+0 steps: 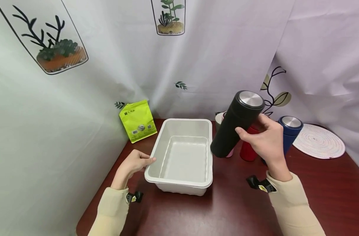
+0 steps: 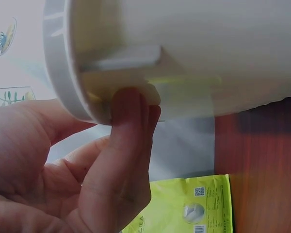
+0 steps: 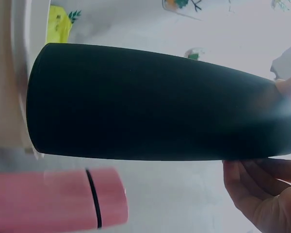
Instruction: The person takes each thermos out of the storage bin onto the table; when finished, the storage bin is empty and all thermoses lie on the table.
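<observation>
A black thermos bottle (image 1: 234,126) with a silver lid top hangs tilted in the air, its lower end beside the right rim of a white plastic basin (image 1: 185,160). My right hand (image 1: 263,137) grips it near the lid, thumb on one side and fingers on the other. The right wrist view has the dark bottle (image 3: 150,104) across its middle. At the basin's left rim, my left hand (image 1: 135,164) pinches the edge, thumb on top; in the left wrist view its fingers (image 2: 128,141) curl under the rim. Nothing lies inside the basin.
A yellow-green pouch (image 1: 138,121) stands behind the basin on the left. At the right are a red bottle (image 1: 248,150), a blue bottle (image 1: 290,131) and a round woven mat (image 1: 318,141). A pink bottle (image 3: 58,201) stands near the basin. A patterned curtain (image 1: 226,49) hangs behind.
</observation>
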The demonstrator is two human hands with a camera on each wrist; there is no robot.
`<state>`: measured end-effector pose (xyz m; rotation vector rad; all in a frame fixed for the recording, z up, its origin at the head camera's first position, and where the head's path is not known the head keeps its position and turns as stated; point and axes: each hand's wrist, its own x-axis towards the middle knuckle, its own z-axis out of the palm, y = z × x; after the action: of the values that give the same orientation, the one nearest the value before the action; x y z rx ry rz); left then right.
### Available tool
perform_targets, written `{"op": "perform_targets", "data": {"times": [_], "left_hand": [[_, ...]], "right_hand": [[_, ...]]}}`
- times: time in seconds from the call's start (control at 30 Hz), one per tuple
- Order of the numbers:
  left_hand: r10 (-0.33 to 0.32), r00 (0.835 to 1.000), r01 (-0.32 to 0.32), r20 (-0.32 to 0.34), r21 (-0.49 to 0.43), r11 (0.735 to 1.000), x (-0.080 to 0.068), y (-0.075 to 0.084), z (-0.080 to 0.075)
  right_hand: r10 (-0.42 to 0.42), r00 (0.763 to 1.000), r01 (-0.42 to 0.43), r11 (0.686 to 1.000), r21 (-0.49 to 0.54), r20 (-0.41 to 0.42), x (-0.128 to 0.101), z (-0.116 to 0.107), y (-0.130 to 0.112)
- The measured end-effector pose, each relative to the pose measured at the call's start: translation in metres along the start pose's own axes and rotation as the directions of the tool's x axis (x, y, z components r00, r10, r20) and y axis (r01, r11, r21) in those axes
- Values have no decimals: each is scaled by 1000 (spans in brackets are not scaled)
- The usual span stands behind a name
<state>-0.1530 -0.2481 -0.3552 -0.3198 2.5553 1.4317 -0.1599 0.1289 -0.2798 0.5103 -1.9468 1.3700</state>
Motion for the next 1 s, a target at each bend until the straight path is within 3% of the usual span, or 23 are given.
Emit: {"op": "perform_targets", "data": {"times": [0.3,0.5,1.0], "left_hand": [[0,1000,0,-13,23,1000,2,0,1],[7,1000,-7,-9,14,1000,2,-1,2],[15,1000,-15,2,7,1000,0,-2,1]], "right_hand": [[36,998,-40,996,-84,-53,-4,-16,43],[59,995,-73,980,-185,-83,-13,-23,54],[110,989,-135,945,-298,-97,-37,-42,75]]}}
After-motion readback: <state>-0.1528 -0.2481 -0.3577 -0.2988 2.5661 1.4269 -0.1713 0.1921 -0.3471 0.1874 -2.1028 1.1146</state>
